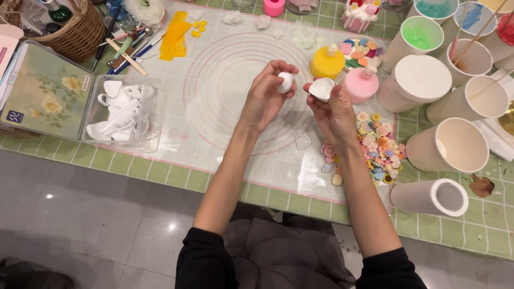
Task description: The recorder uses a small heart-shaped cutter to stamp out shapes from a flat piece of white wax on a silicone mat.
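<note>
White clay ball [285,82] pinched in left hand [266,96] fingers, heart-shaped piece [321,89] — right hand [333,109] fingers

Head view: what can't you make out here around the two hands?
- White lump in the left hand: fingers wrap it, shape unclear.
- White heart-shaped piece in the right hand: underside hidden by fingers.
- Cups along the top edge: cut off by the frame.
- Small charms: too small to tell apart.
</note>
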